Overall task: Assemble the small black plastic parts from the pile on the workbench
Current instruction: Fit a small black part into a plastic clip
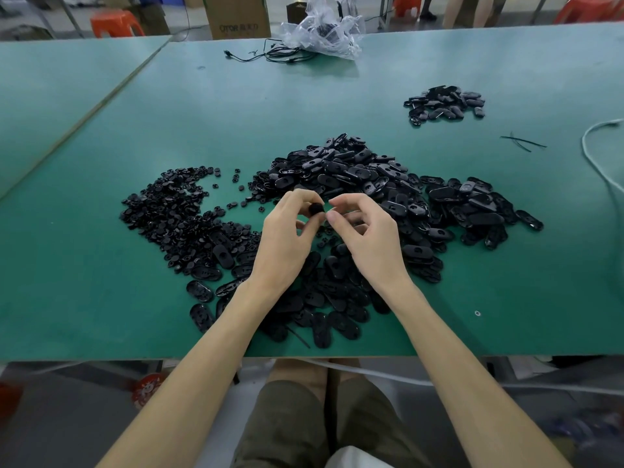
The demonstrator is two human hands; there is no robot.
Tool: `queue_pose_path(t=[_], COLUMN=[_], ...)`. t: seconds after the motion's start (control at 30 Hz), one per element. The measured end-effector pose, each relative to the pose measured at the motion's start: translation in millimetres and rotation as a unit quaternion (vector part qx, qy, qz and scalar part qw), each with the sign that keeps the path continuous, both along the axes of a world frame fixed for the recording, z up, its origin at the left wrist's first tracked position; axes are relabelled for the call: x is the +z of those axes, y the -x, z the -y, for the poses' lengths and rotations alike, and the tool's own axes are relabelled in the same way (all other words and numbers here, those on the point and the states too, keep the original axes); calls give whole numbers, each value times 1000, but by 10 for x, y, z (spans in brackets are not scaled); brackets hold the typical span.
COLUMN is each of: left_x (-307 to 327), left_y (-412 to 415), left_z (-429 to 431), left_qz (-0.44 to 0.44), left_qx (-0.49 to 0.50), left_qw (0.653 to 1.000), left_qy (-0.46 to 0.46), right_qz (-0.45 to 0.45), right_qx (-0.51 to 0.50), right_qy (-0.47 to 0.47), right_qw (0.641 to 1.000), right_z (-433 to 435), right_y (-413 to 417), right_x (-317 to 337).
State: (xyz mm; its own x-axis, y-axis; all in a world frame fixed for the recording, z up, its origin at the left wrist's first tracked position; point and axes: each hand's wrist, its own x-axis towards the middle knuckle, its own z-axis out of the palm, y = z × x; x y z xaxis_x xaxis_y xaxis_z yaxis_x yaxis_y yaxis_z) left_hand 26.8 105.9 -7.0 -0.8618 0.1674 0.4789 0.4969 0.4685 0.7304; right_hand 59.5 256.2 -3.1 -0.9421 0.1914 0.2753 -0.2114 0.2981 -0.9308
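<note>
A small black part (316, 209), seemingly round, long axis untellable, is pinched in the left grip (287, 238) above the pile (354, 177) on the green surface (101, 265). The right grip (369, 241) is curled beside it, hold unclear. The far carton (236, 15) reads "OTOR".

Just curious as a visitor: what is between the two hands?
A small black part, pinched by the left hand, with the right hand close beside it; head view.
</note>
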Motion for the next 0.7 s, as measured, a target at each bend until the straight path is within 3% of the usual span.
queue_pose_path(t=[0.43,0.7], left_x=[6,30], left_y=[-4,-9], left_z=[22,27], left_qz=[-27,2], left_qx=[-38,-10], left_qw=[998,1000], left_qy=[46,3], right_qz=[16,26], right_qx=[15,15], right_qy=[44,34], right_qw=[999,999], right_z=[-16,-15], right_y=[21,32], right_x=[-25,-27])
